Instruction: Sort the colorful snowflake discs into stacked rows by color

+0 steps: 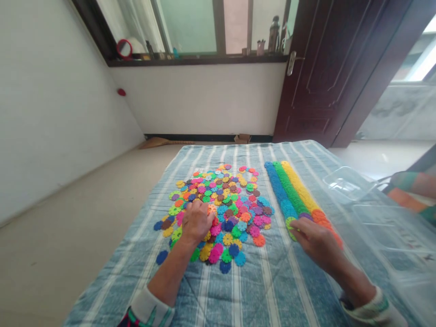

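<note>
A loose pile of colourful notched plastic discs (226, 238) lies spread on a striped cloth (259, 290). My left hand (196, 221) is down on the pile with its fingers curled; an orange disc (211, 208) shows beside the fingertips, and what they grip is hidden. To the right, discs overlap in long rows sorted by colour: a blue row (279, 188), a green row (291, 188) and a yellow row (299, 186) that continues into orange discs (322, 220). At the near end of the blue row, my right hand (315, 240) pinches a lime green disc (290, 225).
Clear plastic containers (350, 181) stand at the right edge of the cloth, near a blurred striped fabric shape (413, 190). Beyond the cloth are a dark red door (327, 68) and a window sill (200, 61) with a flask (274, 35) and a red-rimmed mirror (124, 48).
</note>
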`<state>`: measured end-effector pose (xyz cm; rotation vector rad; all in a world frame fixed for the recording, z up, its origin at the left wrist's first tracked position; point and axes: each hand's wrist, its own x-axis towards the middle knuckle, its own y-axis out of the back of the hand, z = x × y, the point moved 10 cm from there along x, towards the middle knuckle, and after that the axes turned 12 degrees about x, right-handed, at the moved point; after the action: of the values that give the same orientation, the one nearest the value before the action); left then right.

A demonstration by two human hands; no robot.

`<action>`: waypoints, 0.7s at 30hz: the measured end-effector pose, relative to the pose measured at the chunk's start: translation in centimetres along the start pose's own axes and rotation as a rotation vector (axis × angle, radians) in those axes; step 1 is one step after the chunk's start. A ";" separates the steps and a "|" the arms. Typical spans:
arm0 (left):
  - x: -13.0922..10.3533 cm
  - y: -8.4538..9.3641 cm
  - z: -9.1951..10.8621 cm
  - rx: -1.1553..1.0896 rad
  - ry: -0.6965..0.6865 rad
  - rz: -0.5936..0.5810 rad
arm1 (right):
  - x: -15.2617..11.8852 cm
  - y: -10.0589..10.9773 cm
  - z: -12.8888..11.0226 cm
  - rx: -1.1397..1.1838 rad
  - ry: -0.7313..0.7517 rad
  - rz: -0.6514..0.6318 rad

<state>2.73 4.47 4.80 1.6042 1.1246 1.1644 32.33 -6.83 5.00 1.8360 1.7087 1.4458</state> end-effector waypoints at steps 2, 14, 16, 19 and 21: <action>0.2 -0.5 0.3 0.005 -0.018 -0.060 | 0.1 0.0 -0.4 0.017 0.016 -0.005; -0.2 2.0 -0.3 -0.065 -0.015 0.303 | 0.4 0.8 -2.0 0.106 0.066 0.049; -1.2 3.6 0.9 -0.190 -0.069 0.411 | 0.4 0.5 -2.5 0.145 0.069 0.038; -3.1 5.6 4.4 -0.422 -0.207 0.460 | 0.3 -0.3 -3.6 0.211 0.084 0.025; -4.6 6.8 7.0 -0.521 -0.293 0.461 | 0.2 -0.7 -4.5 0.255 0.109 0.031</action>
<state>10.00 -2.45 8.74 1.5775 0.2282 1.3198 28.40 -8.38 6.68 1.9474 2.0082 1.4196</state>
